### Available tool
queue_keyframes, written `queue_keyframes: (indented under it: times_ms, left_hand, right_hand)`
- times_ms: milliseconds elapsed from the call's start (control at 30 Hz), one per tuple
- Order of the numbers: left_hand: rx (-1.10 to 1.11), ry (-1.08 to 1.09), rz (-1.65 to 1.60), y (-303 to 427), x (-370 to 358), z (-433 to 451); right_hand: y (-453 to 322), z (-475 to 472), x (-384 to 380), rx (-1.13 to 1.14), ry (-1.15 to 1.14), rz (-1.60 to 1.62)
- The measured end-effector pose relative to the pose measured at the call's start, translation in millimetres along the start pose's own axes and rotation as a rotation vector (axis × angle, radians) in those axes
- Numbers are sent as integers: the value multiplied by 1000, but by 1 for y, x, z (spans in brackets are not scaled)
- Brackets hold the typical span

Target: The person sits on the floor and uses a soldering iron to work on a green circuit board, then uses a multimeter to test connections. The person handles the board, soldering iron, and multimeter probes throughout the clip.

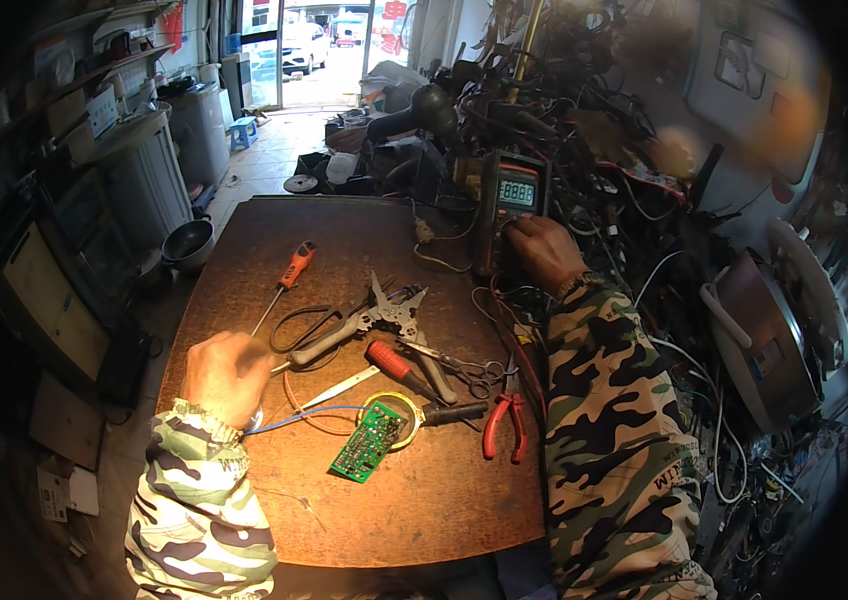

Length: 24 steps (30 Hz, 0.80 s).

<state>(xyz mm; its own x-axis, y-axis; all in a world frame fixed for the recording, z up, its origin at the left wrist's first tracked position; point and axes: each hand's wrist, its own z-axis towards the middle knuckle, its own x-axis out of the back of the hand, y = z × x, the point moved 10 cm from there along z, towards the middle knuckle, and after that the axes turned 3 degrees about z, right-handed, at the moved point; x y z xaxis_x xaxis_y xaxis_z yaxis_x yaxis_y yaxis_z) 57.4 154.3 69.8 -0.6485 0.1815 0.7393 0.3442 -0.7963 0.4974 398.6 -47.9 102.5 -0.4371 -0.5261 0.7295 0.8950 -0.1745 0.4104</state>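
My left hand (225, 375) is curled over the left side of the wooden table. A shiny part (256, 417), mostly hidden, shows beneath it, and whether I grip that part is unclear. From there a blue wire (304, 415) runs to a green circuit board (365, 444). The board leans on a gold-rimmed magnifying glass (419, 417). Across the table, the fingers of my right hand (548, 251) are on the dial of a digital multimeter (514, 196). The meter stands upright with its display lit. An orange-handled screwdriver (298, 265) lies just beyond my left hand.
Wire-stripping pliers (396, 309), a red-handled screwdriver (391, 361), scissors (461, 365) and red-handled pliers (505, 427) lie across the wooden table (409, 525). Tangled cables (581, 97) are heaped behind the meter. A metal cooker (765, 337) stands at right.
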Motion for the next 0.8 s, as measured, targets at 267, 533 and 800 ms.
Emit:
queue_keyframes:
  times_ms: [267, 533, 800]
  left_hand:
    - [0, 3, -7, -1, 2, 0]
    - [-46, 18, -18, -2, 1, 2]
    - [-4, -34, -53, 3, 4, -1]
  right_hand:
    - [-3, 1, -10, 64, -78, -58]
    - [20, -14, 14, -335, 9, 166]
    - [-1, -81, 109, -579, -170, 283]
